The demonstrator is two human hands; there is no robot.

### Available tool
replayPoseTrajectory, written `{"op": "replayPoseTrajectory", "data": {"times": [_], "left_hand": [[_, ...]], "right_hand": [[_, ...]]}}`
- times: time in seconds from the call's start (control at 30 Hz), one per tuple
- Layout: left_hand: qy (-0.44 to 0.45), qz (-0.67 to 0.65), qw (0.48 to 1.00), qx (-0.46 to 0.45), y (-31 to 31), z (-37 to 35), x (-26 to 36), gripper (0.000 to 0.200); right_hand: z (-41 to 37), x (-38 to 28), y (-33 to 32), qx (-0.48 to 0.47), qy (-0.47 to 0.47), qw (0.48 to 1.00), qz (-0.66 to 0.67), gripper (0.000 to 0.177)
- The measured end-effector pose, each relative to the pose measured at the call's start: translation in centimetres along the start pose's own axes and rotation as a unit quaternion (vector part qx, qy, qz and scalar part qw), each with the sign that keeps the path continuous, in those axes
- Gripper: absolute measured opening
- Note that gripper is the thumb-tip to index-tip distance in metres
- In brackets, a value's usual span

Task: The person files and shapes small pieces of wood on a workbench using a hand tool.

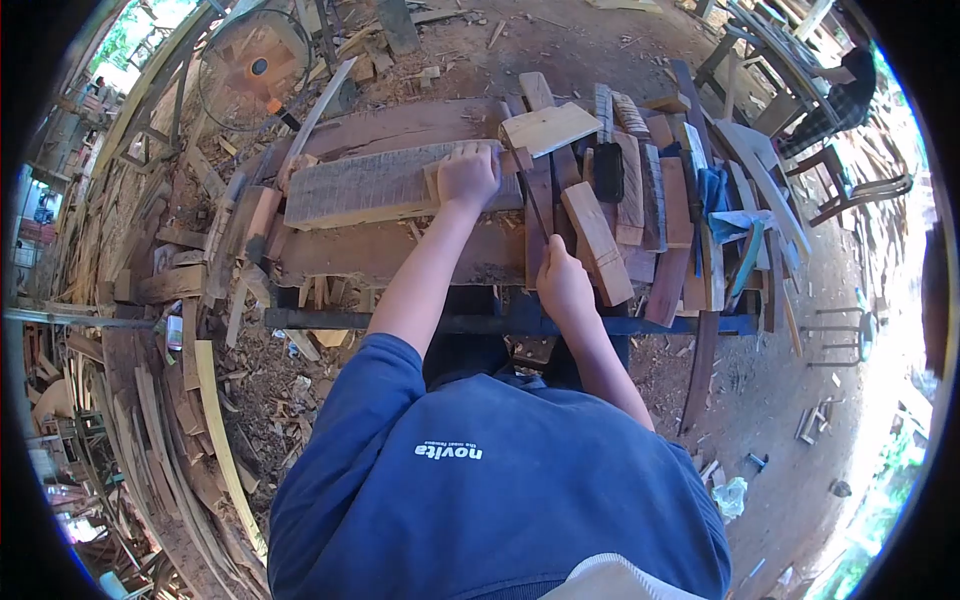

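At the worktop [400,252], both our hands meet around a thin dark tool and a small piece of wood

Our right hand [565,287] is closed around the near end of the tool [536,207], which slants up and away toward our left hand. Our left hand [468,176] is curled shut over the small piece [431,184], pressing it near the right end of the grey beam [355,190]. That beam lies lengthwise across the worktop.

Wood crowds our right side. The pale block [550,129] sits just beyond the tool's far end, and the thick block [597,243] lies slantwise close beside our right hand, leaving little room there. Farther right we have the black object [608,173] among the offcuts [676,205], then the blue cloth [714,192]; we cannot tell what the black object is.

The dark rail [400,322] runs along the worktop's near edge, under our forearms. Beyond the far left corner stands the fan [258,68], with the long strip [318,112] leaning up near it. Scraps and shavings litter the ground, with the plastic bag [731,498] down at our right. Well apart, at upper right, are the person [850,92] and the chair [840,185].
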State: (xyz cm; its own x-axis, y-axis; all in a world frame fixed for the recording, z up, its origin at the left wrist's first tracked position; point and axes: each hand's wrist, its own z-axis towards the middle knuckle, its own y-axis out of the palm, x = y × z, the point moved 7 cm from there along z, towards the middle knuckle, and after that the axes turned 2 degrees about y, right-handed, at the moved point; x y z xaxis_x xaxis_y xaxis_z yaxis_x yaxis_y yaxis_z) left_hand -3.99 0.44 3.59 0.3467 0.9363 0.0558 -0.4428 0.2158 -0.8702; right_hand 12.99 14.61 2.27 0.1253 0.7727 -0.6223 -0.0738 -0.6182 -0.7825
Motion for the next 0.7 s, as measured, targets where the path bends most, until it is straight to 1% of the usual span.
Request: {"op": "replayPoseTrajectory", "data": {"times": [0.13,0.17,0.23,0.3,0.33,0.37,0.43,0.57,0.7], "left_hand": [[-0.010,-0.008,1.000,0.002,0.0,0.1,-0.1,0.026],[-0.012,-0.006,1.000,0.002,0.0,0.2,-0.2,0.026],[-0.022,-0.016,0.999,-0.033,0.1,0.2,-0.2,0.026],[-0.029,-0.019,0.999,-0.033,-0.1,0.3,-0.1,0.026],[-0.035,-0.023,0.999,-0.031,-0.1,0.3,-0.1,0.026],[-0.035,-0.023,0.999,-0.032,-0.1,0.3,-0.1,0.026],[-0.018,-0.018,1.000,0.006,-0.5,0.2,0.3,0.027],[-0.019,-0.009,1.000,0.015,-0.4,0.2,0.3,0.027],[-0.002,-0.017,1.000,0.008,-0.1,0.1,0.2,0.027]], "right_hand": [[0.1,-0.7,-0.5,0.003,0.015,1.000,0.011,0.015],[0.0,-0.7,-0.5,0.001,0.020,1.000,0.001,0.015],[-0.2,-0.8,-0.7,-0.004,0.025,1.000,-0.007,0.014],[-0.4,-0.8,-1.1,-0.014,0.029,0.998,-0.047,0.015],[-0.6,-0.8,-1.3,-0.015,0.029,0.998,-0.047,0.015],[-0.8,-0.7,-1.2,-0.026,0.030,0.999,-0.036,0.014],[-1.1,-0.6,-1.2,-0.039,0.031,0.998,-0.025,0.014],[-0.7,-0.7,-1.0,-0.044,0.032,0.998,0.000,0.014],[1.5,-0.9,-0.7,-0.038,0.033,0.998,0.025,0.015]]}}
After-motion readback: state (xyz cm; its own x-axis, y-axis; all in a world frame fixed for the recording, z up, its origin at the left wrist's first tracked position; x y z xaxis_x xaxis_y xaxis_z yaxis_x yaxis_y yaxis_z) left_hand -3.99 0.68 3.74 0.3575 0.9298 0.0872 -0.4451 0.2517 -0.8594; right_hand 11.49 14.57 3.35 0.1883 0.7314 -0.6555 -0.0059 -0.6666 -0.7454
